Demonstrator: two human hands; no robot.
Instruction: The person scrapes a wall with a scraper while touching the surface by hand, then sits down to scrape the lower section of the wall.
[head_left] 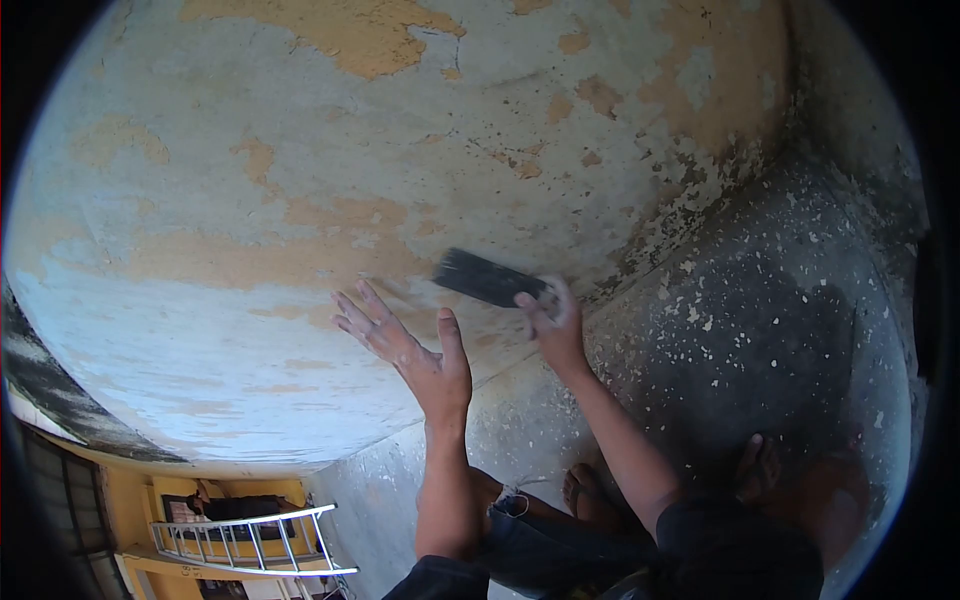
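Note:
A piece of dark sandpaper [488, 278], flat, rectangular and streaked with pale dust, is held at its right end by my right hand [553, 320]. The thumb lies on the near face and the fingers curl round the edge. To its left, my left hand [415, 360] is raised before the wall, empty, with fingers and thumb spread and whitish dust on them. Both hands overlap the peeling wall [330, 130] in this view, where pale paint has flaked off in patches and orange-tan layers show.
Paint flakes dot the grey floor [720, 300] at right, where my sandalled feet [585, 490] show. A metal ladder [250, 540] stands at lower left, appearing sideways, with another person [240, 506] behind it. The wall meets the floor along a diagonal edge.

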